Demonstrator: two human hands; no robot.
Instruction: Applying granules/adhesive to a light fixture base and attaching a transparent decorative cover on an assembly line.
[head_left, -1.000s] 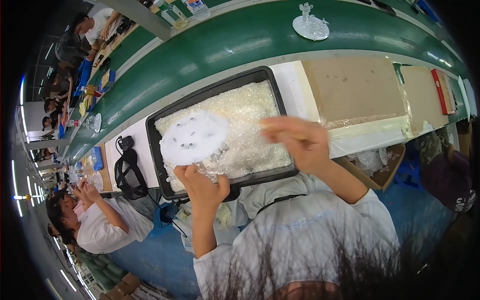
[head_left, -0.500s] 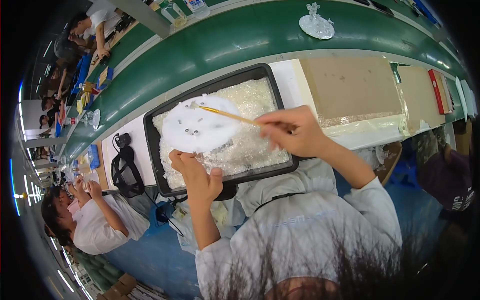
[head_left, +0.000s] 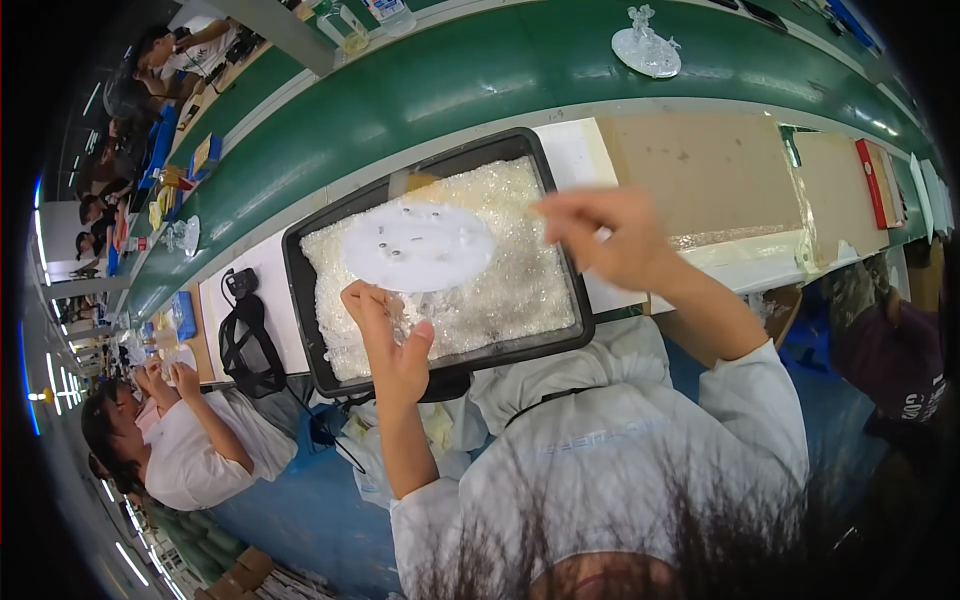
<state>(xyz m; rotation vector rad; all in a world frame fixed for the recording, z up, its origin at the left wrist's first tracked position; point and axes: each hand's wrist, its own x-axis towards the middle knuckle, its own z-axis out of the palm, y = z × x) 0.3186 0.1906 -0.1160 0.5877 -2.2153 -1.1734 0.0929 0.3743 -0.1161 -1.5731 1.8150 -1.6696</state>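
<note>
A white oval disc (head_left: 450, 255) with several small dark studs on its face is tilted over a black tray (head_left: 548, 160) filled with clear, glittery granules (head_left: 515, 290). My left hand (head_left: 388, 340) grips the disc's near edge, and some clear material shows under it beside the thumb. To the right, above the tray's right rim, my right hand (head_left: 615, 240) is closed in a pinch and smeared by motion. The paintbrush (head_left: 415, 184) in it shows only as a faint yellowish smear beyond the disc's far edge; its handle is lost in blur.
A green conveyor belt (head_left: 470, 80) runs behind the tray, carrying a clear figure on an oval base (head_left: 646, 50). Brown board (head_left: 700, 175) and a red box (head_left: 876, 185) lie right. A black strapped device (head_left: 250, 345) lies left, near a co-worker (head_left: 210, 440).
My right hand has moved right and the brush has lifted off the disc, swinging toward the tray's far side. The disc has shifted slightly right and tilted flatter in my left hand.
</note>
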